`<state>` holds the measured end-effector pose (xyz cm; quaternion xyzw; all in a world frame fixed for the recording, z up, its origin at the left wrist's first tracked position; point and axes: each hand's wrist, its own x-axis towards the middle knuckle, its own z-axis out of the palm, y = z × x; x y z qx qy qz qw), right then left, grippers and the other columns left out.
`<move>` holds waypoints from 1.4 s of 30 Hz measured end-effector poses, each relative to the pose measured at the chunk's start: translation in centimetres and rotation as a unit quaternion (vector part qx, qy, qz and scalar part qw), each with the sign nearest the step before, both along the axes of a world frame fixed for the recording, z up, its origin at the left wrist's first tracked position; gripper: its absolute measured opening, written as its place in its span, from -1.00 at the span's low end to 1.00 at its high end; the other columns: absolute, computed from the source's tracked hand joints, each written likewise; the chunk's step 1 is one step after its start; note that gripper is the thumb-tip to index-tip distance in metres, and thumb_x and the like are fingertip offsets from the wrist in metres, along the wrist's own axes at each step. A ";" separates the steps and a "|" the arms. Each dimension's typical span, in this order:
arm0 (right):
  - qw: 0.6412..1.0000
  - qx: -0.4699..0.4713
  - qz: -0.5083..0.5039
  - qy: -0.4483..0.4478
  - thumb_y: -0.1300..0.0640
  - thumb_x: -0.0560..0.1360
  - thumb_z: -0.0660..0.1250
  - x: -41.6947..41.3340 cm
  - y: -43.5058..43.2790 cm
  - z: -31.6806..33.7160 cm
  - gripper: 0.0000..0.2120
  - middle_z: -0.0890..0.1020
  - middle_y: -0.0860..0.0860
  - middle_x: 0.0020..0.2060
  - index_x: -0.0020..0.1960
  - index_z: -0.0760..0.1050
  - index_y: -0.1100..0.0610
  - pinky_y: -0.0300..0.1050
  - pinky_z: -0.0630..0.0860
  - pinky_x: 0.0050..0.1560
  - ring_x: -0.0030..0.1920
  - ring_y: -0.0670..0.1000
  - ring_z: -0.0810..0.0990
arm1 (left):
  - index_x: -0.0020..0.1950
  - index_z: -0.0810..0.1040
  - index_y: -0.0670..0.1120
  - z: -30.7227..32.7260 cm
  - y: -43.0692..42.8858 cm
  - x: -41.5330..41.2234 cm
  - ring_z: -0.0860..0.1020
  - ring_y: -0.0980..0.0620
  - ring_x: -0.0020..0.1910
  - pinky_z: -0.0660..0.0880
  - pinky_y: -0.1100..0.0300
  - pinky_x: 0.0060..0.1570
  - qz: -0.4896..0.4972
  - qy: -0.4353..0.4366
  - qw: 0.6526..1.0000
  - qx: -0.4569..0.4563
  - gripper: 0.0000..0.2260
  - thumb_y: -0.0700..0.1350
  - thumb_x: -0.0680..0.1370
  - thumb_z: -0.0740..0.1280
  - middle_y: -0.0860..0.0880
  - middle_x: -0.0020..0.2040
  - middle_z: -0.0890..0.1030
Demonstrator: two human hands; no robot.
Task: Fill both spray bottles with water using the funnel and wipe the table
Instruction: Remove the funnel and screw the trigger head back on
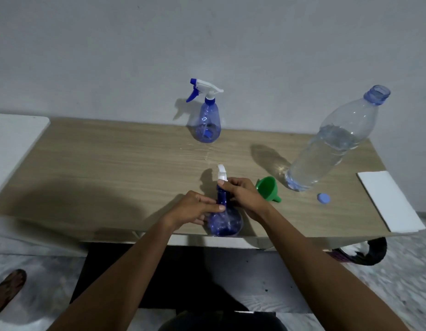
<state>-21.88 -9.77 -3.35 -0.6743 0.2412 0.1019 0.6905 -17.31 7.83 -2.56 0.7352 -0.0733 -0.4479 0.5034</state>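
**Colours on the Worktop**

The worktop (111, 163) is pale brown with wavy wood lines. The near spray bottle (225, 220) is deep see-through blue with a white top. At 12 o'clock from it, the far spray bottle (208, 123) is lighter blue, with a white-and-blue top. At 2 o'clock, the funnel (268, 188) is bright green. The water bottle (326, 151) is clear with a blue neck. The cap (323, 199) is light blue.

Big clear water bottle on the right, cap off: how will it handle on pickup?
The water bottle is probably heavy: water fills over half. Its thin clear wall likely flexes when squeezed. With the neck open, cap lying on the table, tilting could spill.
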 end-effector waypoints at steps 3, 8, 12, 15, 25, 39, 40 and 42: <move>1.000 0.019 0.001 0.002 -0.01 0.54 0.45 -0.1 0.1 0.5 -0.68 0.67 0.08 -0.19 0.12 0.62 0.24 -0.08 0.55 -0.08 -0.21 0.01 0.62 | 0.15 0.69 -0.08 0.2 0.1 0.2 0.72 -0.04 -0.08 0.64 0.15 -0.01 -0.009 0.000 1.000 -0.005 -0.65 0.00 0.41 0.56 -0.08 -0.08 0.75; 1.000 0.030 0.002 0.002 -0.02 0.53 0.46 -0.2 -0.1 1.1 -0.63 0.67 0.12 -0.12 0.20 0.61 0.22 -0.03 0.52 0.01 -0.12 0.07 0.61 | 0.16 0.68 -0.07 0.7 0.1 0.6 0.72 -0.01 -0.09 0.64 0.16 -0.02 -0.029 -0.005 1.000 -0.004 -0.63 0.01 0.40 0.57 -0.06 -0.08 0.75; 1.000 0.031 0.001 -0.002 -0.02 0.52 0.46 -0.2 -0.2 1.4 -0.62 0.67 0.13 -0.09 0.20 0.61 0.22 -0.01 0.52 0.05 -0.09 0.08 0.61 | 0.16 0.68 -0.06 1.0 0.0 0.7 0.71 0.04 -0.15 0.63 0.19 -0.05 -0.032 -0.010 0.999 0.005 -0.61 0.04 0.39 0.57 -0.05 -0.09 0.75; 1.000 0.026 0.002 0.000 -0.02 0.52 0.46 -0.1 -0.3 1.2 -0.63 0.67 0.11 -0.13 0.17 0.61 0.23 -0.02 0.52 0.03 -0.12 0.06 0.61 | 0.16 0.68 -0.05 1.0 0.0 0.9 0.71 0.02 -0.13 0.64 0.13 0.01 -0.036 -0.009 0.999 0.008 -0.61 0.06 0.39 0.57 -0.06 -0.08 0.75; 0.999 0.026 -0.020 -0.027 0.07 0.49 0.52 0.5 -0.8 0.9 -0.64 0.71 0.08 -0.07 0.23 0.60 0.19 0.02 0.61 0.06 -0.10 0.04 0.68 | 0.14 0.68 -0.05 1.1 -0.3 1.7 0.72 0.01 -0.08 0.64 0.15 -0.02 -0.040 -0.024 0.999 0.014 -0.63 0.05 0.39 0.57 -0.03 -0.08 0.75; 0.977 -0.074 -0.124 -0.159 0.35 0.53 0.42 8.9 -7.9 5.0 -0.82 0.70 0.04 -0.13 0.11 0.64 0.20 -0.26 0.57 -0.17 -0.21 -0.14 0.63 | 0.30 0.56 -0.20 1.4 -9.1 8.3 0.67 0.13 0.01 0.57 0.28 0.03 0.112 -0.157 0.975 -0.106 -0.54 -0.41 0.42 0.46 0.01 0.03 0.68; 0.976 -0.076 -0.119 -0.166 0.36 0.55 0.40 9.8 -8.4 4.7 -0.78 0.70 0.06 -0.07 0.18 0.63 0.23 -0.23 0.59 -0.13 -0.16 -0.12 0.64 | 0.32 0.53 -0.21 1.1 -10.0 8.8 0.67 0.26 -0.09 0.55 0.38 -0.07 0.120 -0.157 0.974 -0.111 -0.52 -0.47 0.43 0.41 0.04 0.00 0.66; 0.974 -0.077 -0.116 -0.179 0.38 0.57 0.35 11.4 -9.3 3.6 -0.72 0.69 0.10 -0.01 0.27 0.58 0.26 -0.21 0.60 -0.08 -0.09 -0.05 0.63 | 0.32 0.51 -0.20 0.4 -11.9 9.6 0.64 0.37 -0.19 0.53 0.45 -0.16 0.145 -0.157 0.969 -0.128 -0.50 -0.53 0.43 0.35 0.03 0.00 0.64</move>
